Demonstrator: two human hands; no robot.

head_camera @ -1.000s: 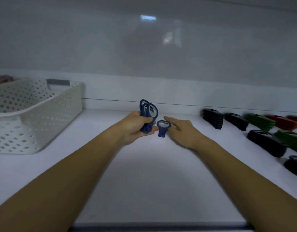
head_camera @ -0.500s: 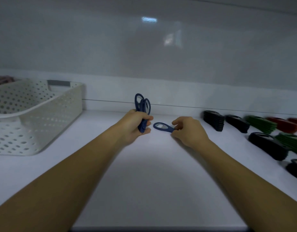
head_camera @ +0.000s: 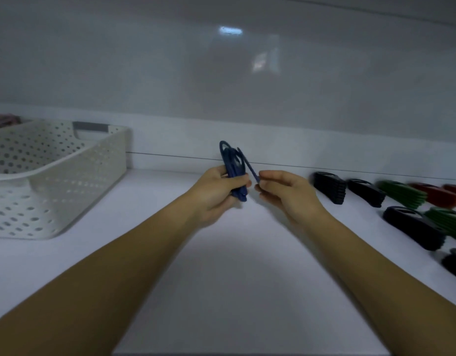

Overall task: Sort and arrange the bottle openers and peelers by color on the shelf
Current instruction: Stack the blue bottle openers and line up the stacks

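My left hand [head_camera: 216, 191] grips an upright bundle of blue bottle openers [head_camera: 232, 168] above the middle of the white shelf [head_camera: 221, 278]. My right hand [head_camera: 288, 191] pinches the lower end of one more blue opener [head_camera: 251, 172], which leans against the bundle's right side. Sorted rows lie on the right: black pieces [head_camera: 329, 187], a second black stack [head_camera: 365, 192], green ones [head_camera: 401, 194] and red ones [head_camera: 437, 195].
A white perforated basket [head_camera: 57, 176] stands at the left on the shelf. More dark [head_camera: 414, 231] and green [head_camera: 447, 222] stacks lie in a nearer row at the right edge. The glossy back wall rises just behind my hands.
My right hand picked the single blue opener off the shelf and brought it up against the bundle in my left hand. The bundle stayed almost in place.
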